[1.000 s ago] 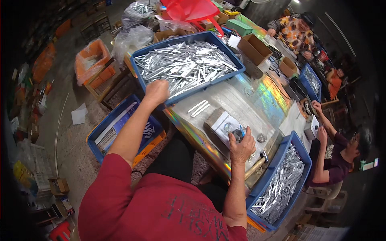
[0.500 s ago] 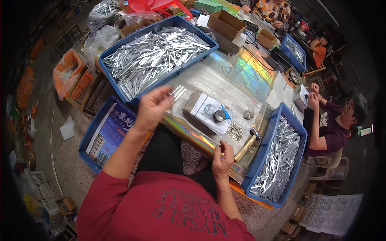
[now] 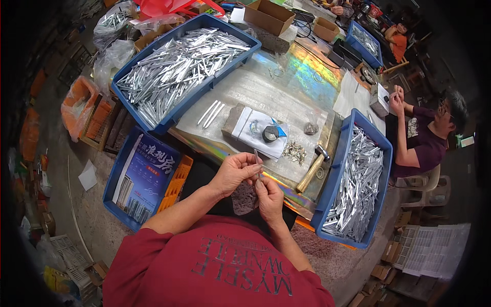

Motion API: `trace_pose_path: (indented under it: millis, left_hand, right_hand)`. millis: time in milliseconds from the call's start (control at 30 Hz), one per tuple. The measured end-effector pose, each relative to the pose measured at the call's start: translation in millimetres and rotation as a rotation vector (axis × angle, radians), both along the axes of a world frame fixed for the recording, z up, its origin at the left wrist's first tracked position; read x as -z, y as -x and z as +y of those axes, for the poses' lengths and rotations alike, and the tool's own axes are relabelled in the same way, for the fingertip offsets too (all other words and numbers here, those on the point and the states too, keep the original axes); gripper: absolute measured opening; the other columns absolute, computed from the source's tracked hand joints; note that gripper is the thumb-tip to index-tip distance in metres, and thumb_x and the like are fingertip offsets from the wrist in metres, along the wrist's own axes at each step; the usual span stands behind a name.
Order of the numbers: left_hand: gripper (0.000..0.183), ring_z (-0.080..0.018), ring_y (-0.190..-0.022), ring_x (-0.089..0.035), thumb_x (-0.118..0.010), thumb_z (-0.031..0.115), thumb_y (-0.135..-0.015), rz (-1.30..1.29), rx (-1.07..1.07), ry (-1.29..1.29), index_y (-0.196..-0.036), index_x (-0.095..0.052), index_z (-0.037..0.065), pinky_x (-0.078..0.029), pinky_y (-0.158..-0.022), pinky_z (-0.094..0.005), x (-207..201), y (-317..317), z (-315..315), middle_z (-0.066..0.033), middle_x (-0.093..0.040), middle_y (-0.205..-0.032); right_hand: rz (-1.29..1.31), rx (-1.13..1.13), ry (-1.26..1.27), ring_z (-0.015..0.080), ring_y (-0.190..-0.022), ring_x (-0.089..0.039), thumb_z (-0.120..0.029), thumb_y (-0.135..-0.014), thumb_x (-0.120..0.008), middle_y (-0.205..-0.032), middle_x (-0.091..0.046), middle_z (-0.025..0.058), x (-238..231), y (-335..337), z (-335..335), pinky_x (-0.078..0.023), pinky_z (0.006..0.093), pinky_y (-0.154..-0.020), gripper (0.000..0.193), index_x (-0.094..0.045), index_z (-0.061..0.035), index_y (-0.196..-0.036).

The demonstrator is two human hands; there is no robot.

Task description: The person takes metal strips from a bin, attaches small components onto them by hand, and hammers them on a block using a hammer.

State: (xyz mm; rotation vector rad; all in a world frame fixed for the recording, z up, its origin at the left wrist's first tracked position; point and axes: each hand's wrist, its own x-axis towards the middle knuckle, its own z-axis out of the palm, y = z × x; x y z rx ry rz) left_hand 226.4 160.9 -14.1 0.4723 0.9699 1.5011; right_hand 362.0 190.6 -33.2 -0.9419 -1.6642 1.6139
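Note:
My left hand (image 3: 232, 175) pinches a thin silvery metal strip (image 3: 257, 153) in front of my body, just off the table's near edge. Thumb and fingers of my right hand (image 3: 270, 202) are closed at the strip's lower end. Beyond them, a block (image 3: 233, 118) topped with white paper (image 3: 251, 145) carries a small round black container (image 3: 270, 134). Three more metal strips (image 3: 210, 113) lie side by side left of the block. To its right are a heap of small metal pieces (image 3: 295, 152) and a hammer (image 3: 310, 174) with a wooden handle.
Blue bins full of metal strips stand at the far left (image 3: 166, 123) and right (image 3: 327, 197). A lower blue bin (image 3: 113, 199) holds a printed sheet. A small clear bag (image 3: 310, 128) lies on the table. At the right, a co-worker (image 3: 417, 133) sits with hands raised.
My left hand has come from beside the loose strips back toward my body and met my right hand at one strip. The view has shifted slightly.

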Motion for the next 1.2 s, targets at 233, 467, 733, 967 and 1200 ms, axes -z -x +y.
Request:
trace_pose_path:
  millis: [233, 467, 733, 967, 1200]
  left_hand:
    - [0.012, -0.0052, -0.057, -0.051, -0.058, 0.01, -0.076, 0.098, 0.06, -0.049, -0.085, -0.056, 0.003, -0.041, -0.049, -0.0158, 0.1, 13.2, -3.3, -0.0005, -0.055, -0.068]
    - [0.01, -0.0173, -0.061, -0.054, -0.061, 0.008, -0.069, 1.113, 0.069, -0.319, -0.077, -0.057, 0.003, -0.042, -0.053, -0.0272, 0.7, 10.9, -4.4, -0.0046, -0.056, -0.067]
    - [0.008, -0.0245, -0.066, -0.052, -0.06, 0.007, -0.067, 1.411, 0.096, -0.357, -0.074, -0.057, 0.004, -0.042, -0.059, -0.0303, 25.0, 7.6, -10.7, -0.0074, -0.053, -0.069]
    - [0.009, -0.0148, -0.062, -0.051, -0.058, 0.007, -0.073, 0.95, 0.29, -0.124, -0.079, -0.059, 0.0, -0.04, -0.056, -0.026, 33.3, 8.2, -14.5, -0.0062, -0.052, -0.067]
    - [0.011, -0.0135, -0.062, -0.05, -0.058, 0.009, -0.073, 0.845, 0.326, -0.077, -0.079, -0.059, 0.0, -0.04, -0.056, -0.0249, 38.2, 10.9, -20.5, -0.0053, -0.052, -0.067]
  right_hand:
    - [0.033, 0.088, 0.053, 0.0029, -0.057, -0.038, -0.013, -0.082, -0.051, -0.063, -0.044, -0.0041, -3.2, -13.2, 12.6, -0.032, 0.0171, -0.049, 0.014, -0.053, 0.0011, -0.082]
    - [-0.033, 0.032, 0.105, 0.0026, -0.052, -0.036, -0.015, -0.081, -0.052, -0.059, -0.044, -0.0049, -1.2, -30.8, 22.2, -0.03, 0.0176, -0.045, 0.016, -0.053, -0.0003, -0.075]
    - [-0.293, 0.146, -0.238, 0.0132, -0.053, -0.044, -0.014, -0.076, -0.055, -0.058, -0.049, 0.0057, -5.7, -37.1, 52.8, -0.037, 0.0281, -0.05, 0.012, -0.055, -0.0017, -0.073]
    - [-0.756, 0.213, -0.946, 0.0248, -0.073, -0.049, -0.014, -0.068, -0.058, -0.072, -0.053, 0.0048, 14.4, -43.8, 105.5, -0.035, 0.0374, -0.062, 0.007, -0.058, -0.0096, -0.074]
    - [-0.987, 0.221, -0.93, 0.0236, -0.074, -0.049, -0.016, -0.067, -0.058, -0.071, -0.053, 0.0032, 20.1, -37.4, 103.7, -0.034, 0.0398, -0.064, 0.006, -0.058, -0.012, -0.071]
